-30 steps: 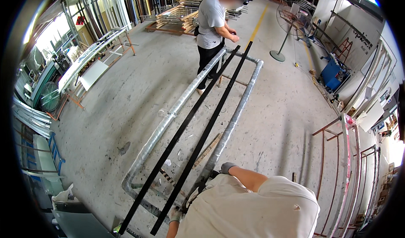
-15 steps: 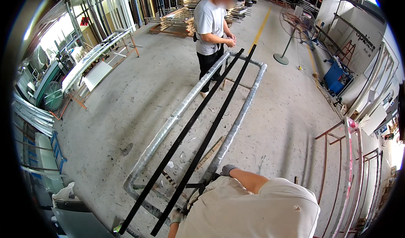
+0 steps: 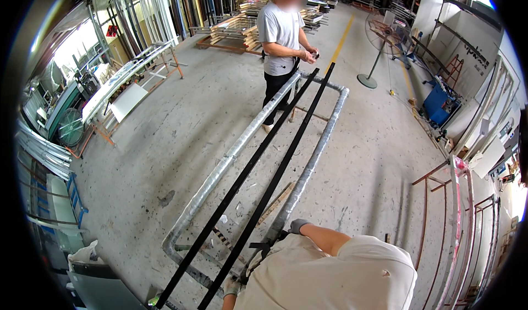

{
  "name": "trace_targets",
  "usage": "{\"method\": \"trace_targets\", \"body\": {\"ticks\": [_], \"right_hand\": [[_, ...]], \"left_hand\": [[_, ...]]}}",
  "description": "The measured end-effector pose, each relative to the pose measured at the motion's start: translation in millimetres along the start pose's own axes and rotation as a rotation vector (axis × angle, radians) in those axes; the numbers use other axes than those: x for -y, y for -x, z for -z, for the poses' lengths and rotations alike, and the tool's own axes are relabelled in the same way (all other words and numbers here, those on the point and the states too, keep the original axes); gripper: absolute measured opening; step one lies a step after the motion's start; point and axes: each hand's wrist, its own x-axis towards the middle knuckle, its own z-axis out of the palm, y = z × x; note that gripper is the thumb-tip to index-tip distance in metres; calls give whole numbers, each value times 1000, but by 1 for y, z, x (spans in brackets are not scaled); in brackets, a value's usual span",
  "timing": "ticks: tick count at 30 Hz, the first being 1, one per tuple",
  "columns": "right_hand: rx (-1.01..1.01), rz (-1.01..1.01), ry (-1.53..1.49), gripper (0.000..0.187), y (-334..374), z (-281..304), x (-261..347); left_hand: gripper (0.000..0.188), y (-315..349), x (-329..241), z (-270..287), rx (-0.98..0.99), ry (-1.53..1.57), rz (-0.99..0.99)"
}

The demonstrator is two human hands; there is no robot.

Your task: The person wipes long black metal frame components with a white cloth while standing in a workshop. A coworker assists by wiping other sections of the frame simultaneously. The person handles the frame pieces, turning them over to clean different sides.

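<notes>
Two black bars point(image 3: 275, 181) are laid lengthwise along the wrapped frame point(image 3: 226, 160). Whether anything is gripped by the gloved left hand point(image 3: 232, 286), near the bars, or gloved right hand point(image 3: 298, 226) cannot be determined. Dark lettering point(image 3: 476, 55) is displayed at right.

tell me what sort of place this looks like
Probably a workshop for metal or window-frame profiles: two long black bars lie along a wrapped rectangular frame, and many long profiles stand upright at the back.

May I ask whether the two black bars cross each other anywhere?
No, the black bars lie side by side with a gap between them.
</notes>
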Motion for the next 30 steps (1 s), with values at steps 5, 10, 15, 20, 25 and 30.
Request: {"method": "trace_targets", "body": {"ticks": [5, 10, 15, 20, 25, 30], "right_hand": [[-23, -30, 17, 58, 0, -14, -28], [-27, -89, -45, 57, 39, -44, -78], [-156, -214, -270, 56, 43, -67, -148], [-184, -210, -263, 50, 9, -43, -214], [-177, -117, -262, 50, -23, 22, -302], [-154, -183, -332, 49, 26, 90, -383]], "left_hand": [[30, -16, 15, -16, -7, 58, -83], [31, -5, -5, -11, 26, -37, -29], [34, -2, -51, -6, 23, -113, -3], [38, -3, -128, -21, -9, -186, 17], [42, -15, -234, -53, -14, -322, -45], [43, -56, -351, -85, 39, -661, -447]]}}
